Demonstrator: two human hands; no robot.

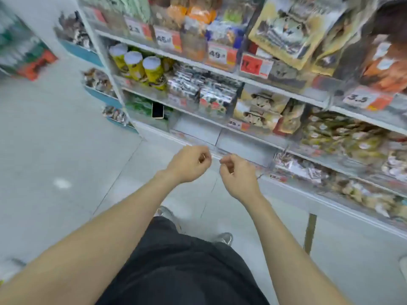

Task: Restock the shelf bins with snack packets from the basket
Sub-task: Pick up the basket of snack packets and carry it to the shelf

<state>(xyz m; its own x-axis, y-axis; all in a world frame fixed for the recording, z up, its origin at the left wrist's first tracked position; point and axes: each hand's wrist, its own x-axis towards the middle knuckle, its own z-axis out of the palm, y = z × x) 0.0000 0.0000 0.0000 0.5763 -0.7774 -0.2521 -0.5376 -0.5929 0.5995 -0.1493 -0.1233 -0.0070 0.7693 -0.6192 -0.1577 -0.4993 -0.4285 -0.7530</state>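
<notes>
Snack packets (211, 93) are seen only on the shelf (187, 60), packed into its clear-fronted bins; none is held, and the basket is not in view, so the supply to be drawn from cannot be placed. 2 bare bins (198, 128) are shown on a lower tier, just beyond the hands; these are judged to be the ones to be filled. The left hand (188, 165) and the right hand (236, 176) are held out side by side, near each other but apart; the fingers of both are curled in toward the palms and nothing is seen gripped in either, though the picture is blurred and a very small thing could be missed. A phone (158, 110) is propped among green packets to the left; 3 yellow tubs (143, 69) are stood on the tier above it. The packets are judged to be light, soft and air-filled, with slick film that can slide; the contents are likely to be crushed if squeezed; a hold is best taken at the sealed top edge, or lightly across both flat faces.
</notes>
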